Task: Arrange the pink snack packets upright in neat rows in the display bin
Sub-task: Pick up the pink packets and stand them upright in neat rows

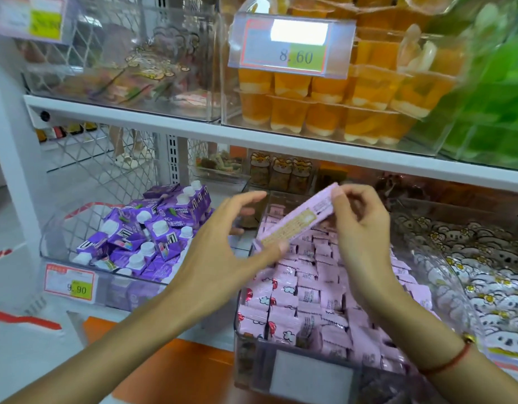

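We cannot read the print on the long pink snack packet (pixel 295 218) between our hands, green tubs (pixel 491 118) smeared and cut off at right, clear plastic display bin (pixel 281 371) with lower front out of view, its white label (pixel 310 377) blank to us

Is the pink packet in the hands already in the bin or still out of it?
Out. The packet is tilted in the air above the bin, pinched at its top by the right hand, its lower end against the left hand fingertips.
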The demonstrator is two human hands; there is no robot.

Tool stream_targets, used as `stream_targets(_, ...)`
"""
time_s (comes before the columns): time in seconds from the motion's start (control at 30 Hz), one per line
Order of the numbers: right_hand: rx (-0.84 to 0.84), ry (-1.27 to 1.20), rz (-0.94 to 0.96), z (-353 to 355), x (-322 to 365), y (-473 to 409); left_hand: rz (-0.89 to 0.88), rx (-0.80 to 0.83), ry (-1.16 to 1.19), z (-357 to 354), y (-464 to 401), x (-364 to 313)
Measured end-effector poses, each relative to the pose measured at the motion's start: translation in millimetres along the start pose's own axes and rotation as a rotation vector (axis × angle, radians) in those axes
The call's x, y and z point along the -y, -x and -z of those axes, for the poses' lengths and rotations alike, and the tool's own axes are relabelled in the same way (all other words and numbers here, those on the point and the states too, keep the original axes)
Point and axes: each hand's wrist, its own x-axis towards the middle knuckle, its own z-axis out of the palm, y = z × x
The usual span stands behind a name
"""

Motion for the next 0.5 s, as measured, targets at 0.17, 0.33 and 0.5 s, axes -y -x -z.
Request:
stream_targets(0.17,0.122,-0.403,-0.576,7,-1,5,-0.122,-0.021,0.025,0,13,-5)
stream_targets(0.33,0.239,-0.013,-0.422,11,-1,6,0.171,-0.131,0.355,5,11,-18)
stream_targets(0.5,0.638,0.277,0.021,12,11,12,0.302,-0.178,0.408,1,13,-23)
